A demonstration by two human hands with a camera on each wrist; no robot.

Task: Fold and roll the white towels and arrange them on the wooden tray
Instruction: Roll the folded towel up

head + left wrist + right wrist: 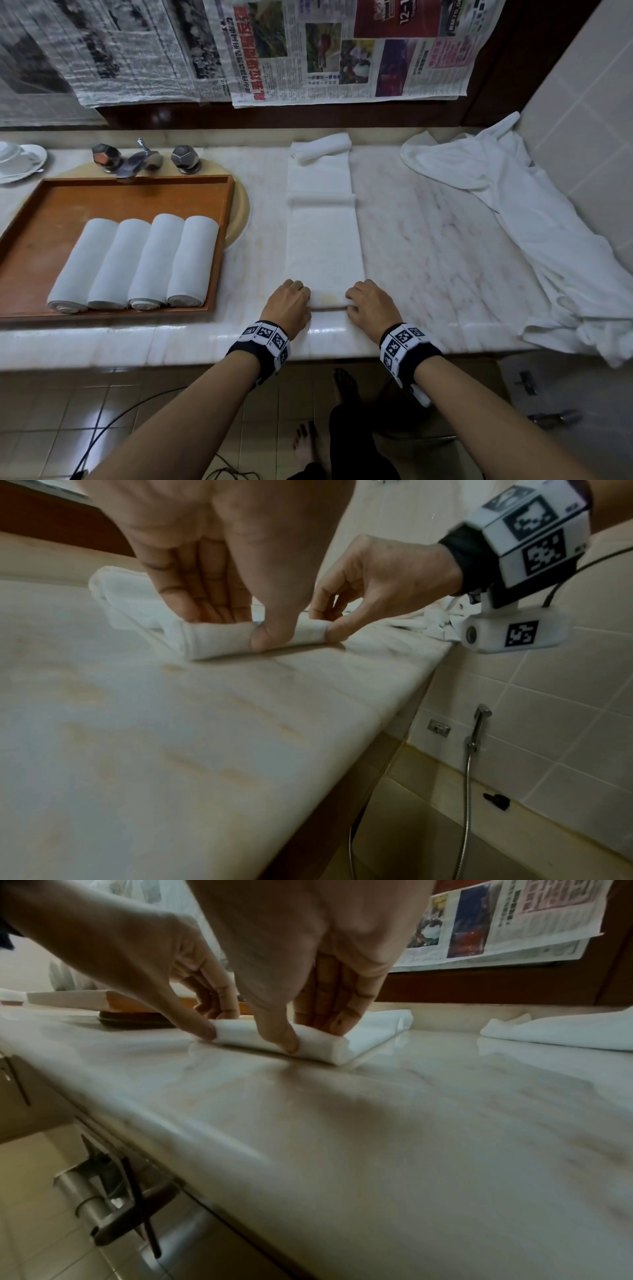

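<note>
Rolling fifth towel point(324, 240), both hands point(289, 303) point(371, 305) pinching its near end; four rolls point(133, 262) on tray point(137, 192), pile point(534, 219) left.

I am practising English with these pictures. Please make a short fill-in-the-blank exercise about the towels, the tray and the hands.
1. The wooden tray holds ____ rolled towels.
2. Both hands, the left hand and the right hand, grip the ____ end of the folded towel.
3. The tray lies to the ____ of the folded towel.

Missing words: four; near; left
</note>
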